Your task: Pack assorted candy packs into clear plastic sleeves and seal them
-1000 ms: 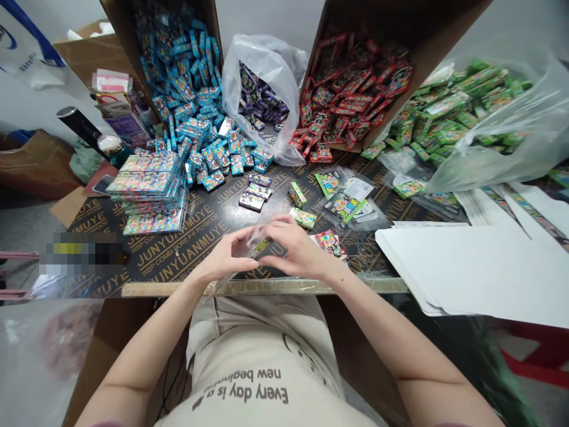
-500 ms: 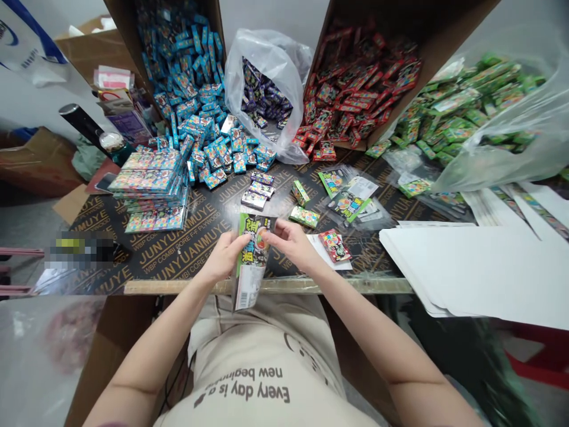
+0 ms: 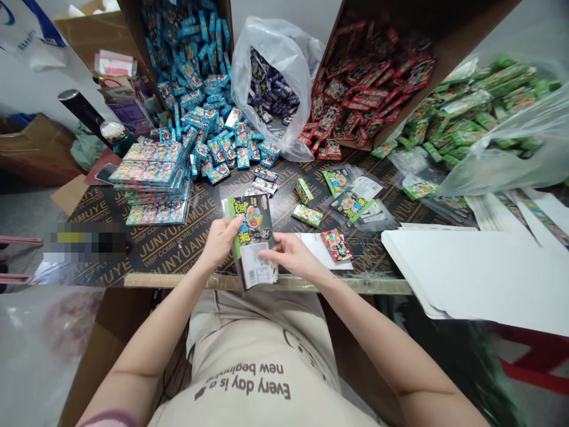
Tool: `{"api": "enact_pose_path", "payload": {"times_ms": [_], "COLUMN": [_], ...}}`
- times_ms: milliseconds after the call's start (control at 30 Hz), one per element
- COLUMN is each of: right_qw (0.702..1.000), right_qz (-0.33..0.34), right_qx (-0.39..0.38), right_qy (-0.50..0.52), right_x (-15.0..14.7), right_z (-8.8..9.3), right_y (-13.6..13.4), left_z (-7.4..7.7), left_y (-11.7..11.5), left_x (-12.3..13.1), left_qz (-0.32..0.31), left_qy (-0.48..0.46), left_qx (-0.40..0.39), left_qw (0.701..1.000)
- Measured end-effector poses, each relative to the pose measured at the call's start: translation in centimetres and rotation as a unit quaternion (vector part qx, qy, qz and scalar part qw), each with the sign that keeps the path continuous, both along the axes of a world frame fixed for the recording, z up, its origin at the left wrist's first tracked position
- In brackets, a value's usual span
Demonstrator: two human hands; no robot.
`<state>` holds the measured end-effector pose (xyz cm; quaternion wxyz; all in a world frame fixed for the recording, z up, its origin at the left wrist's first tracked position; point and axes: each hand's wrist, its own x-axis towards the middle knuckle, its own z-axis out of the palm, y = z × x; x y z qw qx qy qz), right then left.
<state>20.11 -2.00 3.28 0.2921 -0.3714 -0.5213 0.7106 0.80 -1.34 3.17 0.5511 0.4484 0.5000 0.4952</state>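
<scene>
Between my two hands is a clear plastic bag with a printed black and green card in it, held over the table's front edge. My left hand grips its left side, thumb on the front. At the right side, my right hand pinches it, thumb over the white label part. Just beyond the bag lie small purple boxes, partly covered by it. To its right are two green boxes, and a red box rests on a white card.
Heaps of blue boxes, red boxes and green boxes line the back, with a plastic bag of purple boxes between. Stacked packs stand at left. More printed bags and white sheets lie at right.
The bag has turned flatter towards me, showing more of its printed front, and now covers part of the purple boxes. My right hand has slid lower along its side.
</scene>
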Motion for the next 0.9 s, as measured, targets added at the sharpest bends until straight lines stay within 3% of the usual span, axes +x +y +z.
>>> {"api": "enact_pose_path", "payload": {"times_ms": [133, 233, 467, 567, 700, 800, 900], "right_qw": [0.996, 0.997, 0.985, 0.986, 0.964, 0.949, 0.952], "right_qz": [-0.091, -0.079, -0.123, -0.118, -0.222, -0.265, -0.253], "right_qx": [0.002, -0.006, 0.092, 0.104, 0.141, 0.162, 0.164], "right_qy": [-0.021, -0.019, -0.075, -0.047, -0.030, -0.052, -0.045], "right_x": [1.4, 2.4, 2.5, 2.4, 2.3, 2.1, 1.6], "right_z": [-0.7, -1.2, -2.7, -2.1, -0.1, 1.0, 1.6], "right_y": [0.9, 1.8, 1.4, 1.9, 3.0, 3.2, 2.5], "left_z": [-0.6, -0.8, -1.8, -3.0, -4.1, -3.4, -1.9], "left_y": [-0.1, -0.5, 0.0, -0.3, -1.5, -1.8, -1.6], "left_x": [0.7, 1.2, 1.7, 1.9, 2.5, 2.8, 3.0], "left_qz": [-0.091, -0.136, -0.090, -0.088, -0.126, -0.116, -0.041], "left_qy": [-0.038, -0.056, -0.025, 0.001, 0.003, -0.015, -0.022], "left_qx": [-0.064, -0.084, -0.022, 0.018, 0.014, 0.011, 0.027], "left_qw": [0.993, 0.986, 0.995, 0.996, 0.992, 0.993, 0.999]}}
